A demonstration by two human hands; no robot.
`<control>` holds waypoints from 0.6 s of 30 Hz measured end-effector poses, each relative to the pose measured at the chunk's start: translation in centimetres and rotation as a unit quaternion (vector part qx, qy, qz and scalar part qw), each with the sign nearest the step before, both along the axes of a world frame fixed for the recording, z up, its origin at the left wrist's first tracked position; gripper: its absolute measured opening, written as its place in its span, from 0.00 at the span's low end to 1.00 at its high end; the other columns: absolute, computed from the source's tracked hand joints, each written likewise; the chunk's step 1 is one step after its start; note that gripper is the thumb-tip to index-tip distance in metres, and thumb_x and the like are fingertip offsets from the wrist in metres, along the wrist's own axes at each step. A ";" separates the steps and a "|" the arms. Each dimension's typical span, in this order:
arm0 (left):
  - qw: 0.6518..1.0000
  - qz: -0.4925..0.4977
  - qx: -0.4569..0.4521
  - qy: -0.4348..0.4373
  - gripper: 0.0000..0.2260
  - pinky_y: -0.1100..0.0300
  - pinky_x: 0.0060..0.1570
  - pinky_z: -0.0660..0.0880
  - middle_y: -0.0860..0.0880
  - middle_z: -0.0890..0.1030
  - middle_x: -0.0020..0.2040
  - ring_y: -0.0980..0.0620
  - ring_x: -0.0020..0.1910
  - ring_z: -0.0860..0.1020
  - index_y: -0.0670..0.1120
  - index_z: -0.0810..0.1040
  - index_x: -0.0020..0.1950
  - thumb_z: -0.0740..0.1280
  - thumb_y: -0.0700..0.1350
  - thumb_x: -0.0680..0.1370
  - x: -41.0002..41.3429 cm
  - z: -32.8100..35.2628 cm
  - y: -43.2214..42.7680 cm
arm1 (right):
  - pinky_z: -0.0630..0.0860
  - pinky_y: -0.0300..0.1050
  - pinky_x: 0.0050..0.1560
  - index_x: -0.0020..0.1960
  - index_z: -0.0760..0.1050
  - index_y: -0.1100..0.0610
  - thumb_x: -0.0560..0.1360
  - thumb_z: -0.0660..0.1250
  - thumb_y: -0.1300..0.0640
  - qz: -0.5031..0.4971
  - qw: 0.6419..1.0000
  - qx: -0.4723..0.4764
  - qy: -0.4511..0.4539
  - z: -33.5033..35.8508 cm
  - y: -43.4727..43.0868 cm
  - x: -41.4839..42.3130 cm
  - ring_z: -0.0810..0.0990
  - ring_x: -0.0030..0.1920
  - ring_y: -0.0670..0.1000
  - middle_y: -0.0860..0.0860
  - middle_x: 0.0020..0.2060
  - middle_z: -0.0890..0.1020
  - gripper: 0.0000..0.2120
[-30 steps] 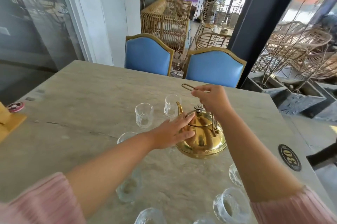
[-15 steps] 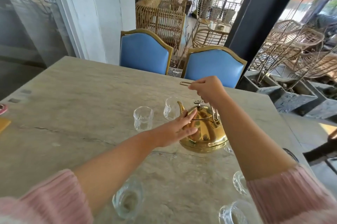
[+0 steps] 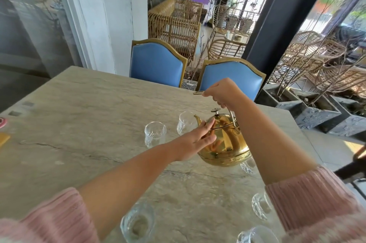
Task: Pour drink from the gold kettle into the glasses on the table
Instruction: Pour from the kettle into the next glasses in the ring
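The gold kettle (image 3: 225,143) is in the middle of the stone table (image 3: 83,116), its spout pointing away towards a clear glass (image 3: 186,123). My right hand (image 3: 221,92) is closed around the kettle's top handle. My left hand (image 3: 198,139) lies flat with fingers apart against the kettle's left side and lid. A second glass (image 3: 154,134) stands left of the first. Several more glasses stand nearer me, one (image 3: 137,223) under my left forearm and one (image 3: 260,205) by my right sleeve. Whether the kettle's base touches the table is hidden.
Two blue chairs (image 3: 156,62) with gold frames stand at the table's far edge. A yellow card (image 3: 3,138) and a small red disc (image 3: 2,123) lie at the left edge. Rattan furniture and stone planters (image 3: 309,112) stand beyond the right side.
The kettle and both hands have shifted slightly away from me towards the far glasses, and the view has tipped up. My grip on the handle and my left palm on the kettle are unchanged.
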State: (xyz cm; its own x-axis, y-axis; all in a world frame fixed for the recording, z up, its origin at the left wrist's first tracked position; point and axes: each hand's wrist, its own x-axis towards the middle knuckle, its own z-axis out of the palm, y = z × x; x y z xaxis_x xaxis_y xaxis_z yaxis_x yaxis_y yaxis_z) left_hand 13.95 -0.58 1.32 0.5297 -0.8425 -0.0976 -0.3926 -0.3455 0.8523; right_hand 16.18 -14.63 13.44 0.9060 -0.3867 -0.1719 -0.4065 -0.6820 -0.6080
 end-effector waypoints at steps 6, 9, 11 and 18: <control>1.000 0.001 -0.002 0.004 0.30 0.47 0.75 0.48 0.56 0.44 0.79 0.55 0.77 0.46 0.66 0.42 0.75 0.49 0.69 0.75 -0.7 0.9 -0.3 | 0.68 0.41 0.29 0.52 0.79 0.70 0.74 0.69 0.55 0.016 0.999 -0.021 0.021 0.9 -0.3 -0.2 0.69 0.24 0.52 0.56 0.27 0.72 0.17; 1.000 0.003 -0.001 0.007 0.29 0.50 0.75 0.48 0.56 0.45 0.79 0.56 0.77 0.46 0.64 0.43 0.76 0.49 0.66 0.77 -1.0 1.4 -0.5 | 0.67 0.41 0.28 0.53 0.79 0.69 0.74 0.69 0.55 0.018 0.999 -0.028 0.029 1.3 -0.4 -0.4 0.68 0.24 0.52 0.56 0.27 0.71 0.17; 1.000 0.003 -0.003 0.007 0.28 0.53 0.74 0.47 0.55 0.46 0.79 0.56 0.77 0.46 0.63 0.43 0.76 0.49 0.65 0.78 -1.2 1.6 -0.5 | 0.67 0.41 0.28 0.54 0.79 0.69 0.74 0.69 0.55 0.020 0.999 -0.033 0.034 1.5 -0.5 -0.5 0.68 0.25 0.52 0.57 0.28 0.72 0.17; 1.000 0.007 -0.009 0.007 0.30 0.50 0.75 0.47 0.56 0.45 0.79 0.55 0.77 0.46 0.66 0.44 0.75 0.48 0.69 0.75 -1.4 1.9 -0.7 | 0.68 0.41 0.30 0.53 0.79 0.69 0.75 0.69 0.54 0.029 0.998 -0.048 0.037 2.1 -0.7 -0.7 0.69 0.26 0.52 0.59 0.33 0.74 0.18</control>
State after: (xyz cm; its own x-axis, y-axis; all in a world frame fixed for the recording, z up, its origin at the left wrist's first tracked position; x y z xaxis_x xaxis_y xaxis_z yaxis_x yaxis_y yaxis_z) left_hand 12.58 -1.25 3.22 0.5398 -0.8370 -0.0898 -0.3764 -0.3354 0.8636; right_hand 15.48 -15.30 15.57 0.9134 -0.3520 -0.2045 -0.4065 -0.7597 -0.5076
